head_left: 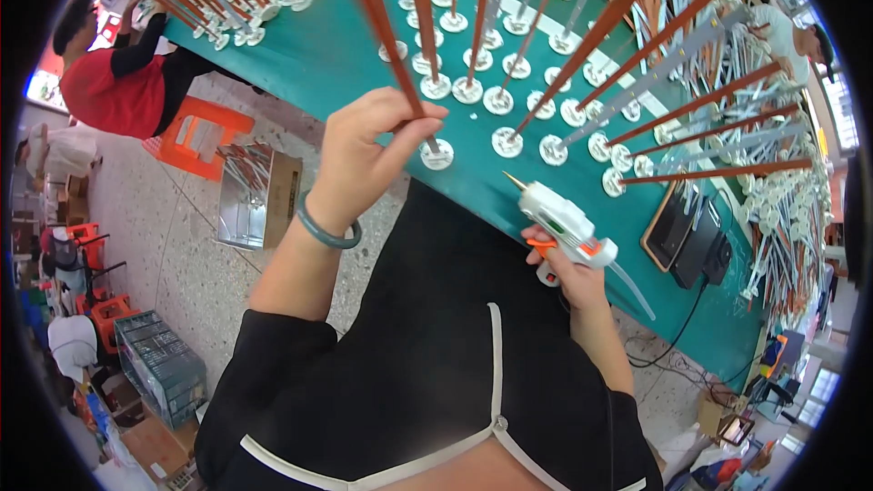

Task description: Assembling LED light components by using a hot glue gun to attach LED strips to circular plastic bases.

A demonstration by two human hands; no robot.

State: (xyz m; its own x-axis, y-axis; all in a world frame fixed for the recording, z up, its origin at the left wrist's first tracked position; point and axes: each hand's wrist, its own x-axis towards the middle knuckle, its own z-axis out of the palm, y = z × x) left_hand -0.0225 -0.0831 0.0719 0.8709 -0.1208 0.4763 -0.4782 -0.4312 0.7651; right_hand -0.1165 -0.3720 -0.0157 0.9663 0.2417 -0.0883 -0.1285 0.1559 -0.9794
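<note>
Step in hand: a brown stick (386,27) is being stood on a white round base (437,154) at the near edge of the green counter (318,55), with a glue gun (564,223) held ready beside it.
Left hand: the left hand (364,159) is raised over the counter edge, thumb and fingers pinched around the lower part of the stick just above its base; a green bangle (327,232) sits on the wrist.
Right hand: the right hand (568,277) is clenched around the glue gun's grip, a finger at the orange trigger, the nozzle pointing up and left toward the bases, not touching any.
Where the stick is: tilted, its foot at the base, its top leaning away to the upper left.
Doing it well: judged from this, hold the stick steady and centred on the base, bring the nozzle close to the joint, and keep fingers off the hot tip.
Around: rows of finished sticks on bases (509,100) crowd the counter; a dark tablet (668,227) lies to the right; another person in red (114,82) works at the far left.
</note>
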